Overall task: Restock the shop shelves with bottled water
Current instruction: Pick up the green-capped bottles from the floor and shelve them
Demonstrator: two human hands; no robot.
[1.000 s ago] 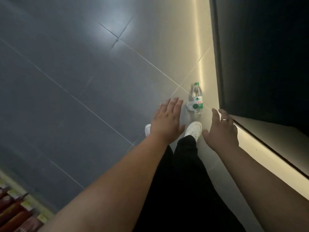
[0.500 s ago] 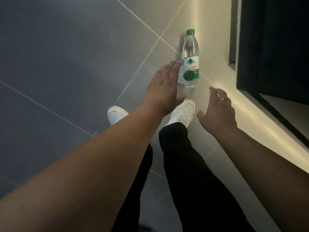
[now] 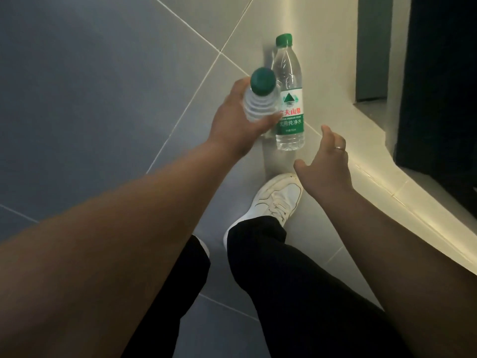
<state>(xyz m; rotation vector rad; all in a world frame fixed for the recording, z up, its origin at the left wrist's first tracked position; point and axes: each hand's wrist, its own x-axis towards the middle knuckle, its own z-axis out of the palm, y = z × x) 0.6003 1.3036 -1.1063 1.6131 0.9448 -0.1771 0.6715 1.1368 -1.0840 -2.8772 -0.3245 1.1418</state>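
Note:
Two clear water bottles with green caps are in front of my feet. My left hand (image 3: 238, 122) is shut around the nearer water bottle (image 3: 259, 99), lifted and tilted with its cap toward me. The second water bottle (image 3: 287, 96), with a green and white label, stands upright on the floor just right of it. My right hand (image 3: 326, 161) hovers open below and right of the standing bottle, a ring on one finger, touching nothing.
Grey floor tiles (image 3: 103, 86) spread to the left. A pale lit plinth (image 3: 374, 161) and a dark shelf unit (image 3: 438, 86) run along the right. My white shoe (image 3: 277, 197) and black trousers are below the hands.
The view has dropped much closer to the floor. My left hand has closed on the nearer bottle and lifted it; the right hand has moved nearer the standing bottle.

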